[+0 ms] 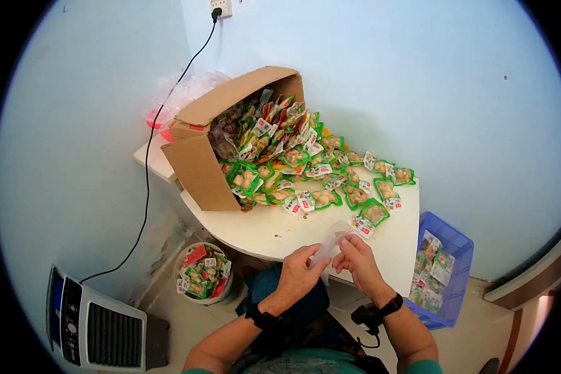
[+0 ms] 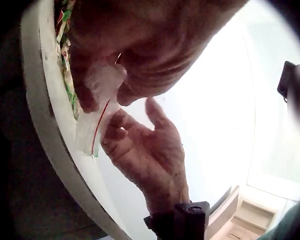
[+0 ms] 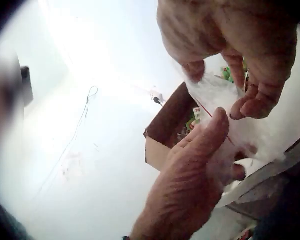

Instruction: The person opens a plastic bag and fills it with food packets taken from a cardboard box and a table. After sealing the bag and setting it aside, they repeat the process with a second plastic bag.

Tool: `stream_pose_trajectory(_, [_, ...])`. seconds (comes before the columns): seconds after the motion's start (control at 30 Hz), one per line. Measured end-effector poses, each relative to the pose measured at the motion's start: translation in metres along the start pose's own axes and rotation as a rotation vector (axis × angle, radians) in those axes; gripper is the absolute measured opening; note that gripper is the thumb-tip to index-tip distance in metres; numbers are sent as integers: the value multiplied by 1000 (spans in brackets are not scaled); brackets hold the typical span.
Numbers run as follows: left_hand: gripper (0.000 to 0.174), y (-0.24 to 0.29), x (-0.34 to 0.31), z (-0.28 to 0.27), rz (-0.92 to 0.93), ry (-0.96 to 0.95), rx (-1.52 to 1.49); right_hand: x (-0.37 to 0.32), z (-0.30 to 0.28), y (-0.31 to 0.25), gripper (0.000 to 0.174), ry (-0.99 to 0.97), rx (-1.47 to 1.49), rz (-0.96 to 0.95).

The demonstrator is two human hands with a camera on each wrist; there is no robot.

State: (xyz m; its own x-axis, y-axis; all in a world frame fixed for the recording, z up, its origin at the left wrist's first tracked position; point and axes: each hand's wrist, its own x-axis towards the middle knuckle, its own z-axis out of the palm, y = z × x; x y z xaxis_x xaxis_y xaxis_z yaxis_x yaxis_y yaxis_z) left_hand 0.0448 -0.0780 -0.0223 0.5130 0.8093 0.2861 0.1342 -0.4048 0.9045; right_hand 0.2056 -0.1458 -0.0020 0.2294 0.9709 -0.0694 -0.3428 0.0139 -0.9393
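A clear plastic zip bag (image 1: 331,242) with a red line near its mouth hangs between both hands over the table's front edge. My left hand (image 1: 300,274) pinches it between thumb and fingers; in the right wrist view the left thumb (image 3: 217,122) presses on the film beside the red line (image 3: 205,109). At the bag's other side, my right hand (image 1: 358,262) touches it with loosely bent fingers, its thumb standing apart from them in the left wrist view. Beyond the hands lies a green-edged food packet (image 1: 374,212), nearest of several on the white table (image 1: 249,234).
An open cardboard box (image 1: 199,174) lies on its side, packets spilling out. A bucket of packets (image 1: 206,271) stands on the floor at left, near an air cooler (image 1: 112,330). Right of the table is a blue crate (image 1: 458,274) holding packets. A black cable (image 1: 148,168) runs down the wall.
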Motion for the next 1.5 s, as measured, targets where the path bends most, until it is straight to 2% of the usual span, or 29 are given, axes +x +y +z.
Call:
stream_pose_trajectory(0.03, [40, -2, -1, -1, -12, 24, -13, -1, 2, 3, 32, -11, -39, -87])
stream_pose_trajectory(0.13, [41, 1, -4, -5, 152, 119, 119, -13, 19, 14, 35, 7, -306, -237])
stream_pose_trajectory(0.23, [38, 18, -9, -7, 196, -6, 161, -10, 15, 21, 34, 88, -299, -165])
stream_pose_trajectory(0.33, [33, 26, -14, -11, 156, -50, 90, -12, 6, 17, 32, 53, -103, -50])
stream_pose_trajectory(0.47, [23, 25, -16, -28, -11, -90, -8, -22, 2, 4, 32, 104, -104, -44])
stream_pose_trajectory(0.57, [25, 11, -15, -45, -253, -61, -239, -30, -7, -2, 31, 89, -46, 0])
stream_pose_trajectory(0.63, [28, 10, -10, -60, -263, -115, -292, -33, -13, -6, 31, 59, 24, 53])
stream_pose_trajectory(0.67, [30, 13, -8, -65, -356, -111, -303, -35, -10, -7, 30, 73, 62, 54])
stream_pose_trajectory(0.77, [33, 19, -6, -67, -299, -42, -346, -38, -9, -9, 31, 97, 9, 29])
stream_pose_trajectory(0.87, [33, 20, -5, -69, -291, -74, -354, -40, -13, -8, 30, 93, 4, 54])
stream_pose_trajectory(1.0, [29, 24, -1, -69, -252, -28, -195, -43, -15, -10, 27, 154, -37, 52])
stream_pose_trajectory(1.07, [25, 18, 1, -73, -217, -30, -108, -44, -18, -5, 24, 192, -155, -56])
stream_pose_trajectory(1.17, [16, 34, 4, -70, -288, 29, -346, -44, -21, 0, 22, 252, -212, -138])
stream_pose_trajectory(1.3, [9, 45, 7, -72, -252, 16, -338, -45, -25, 3, 19, 316, -248, -217])
stream_pose_trajectory(1.4, [10, 49, 8, -76, -220, 9, -398, -43, -23, 1, 17, 305, -45, -263])
stream_pose_trajectory(1.5, [9, 51, 7, -77, -220, 57, -486, -43, -24, -5, 15, 300, 87, -216])
